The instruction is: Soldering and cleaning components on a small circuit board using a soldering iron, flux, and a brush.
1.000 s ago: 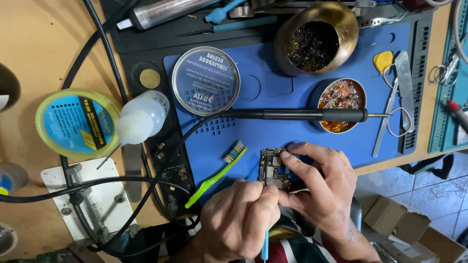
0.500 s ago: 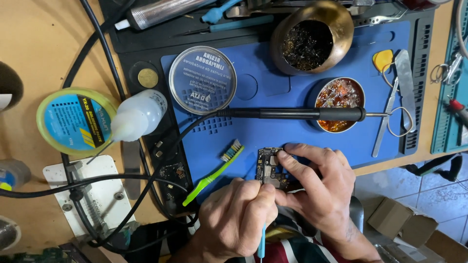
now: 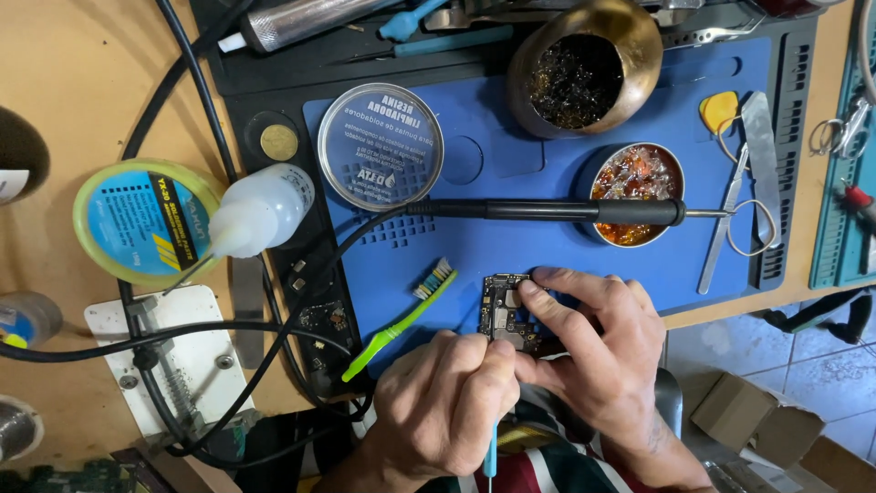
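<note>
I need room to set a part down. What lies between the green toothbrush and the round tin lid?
In the head view, only the black cable of the soldering iron crosses the blue mat between the toothbrush and the lid.
</note>
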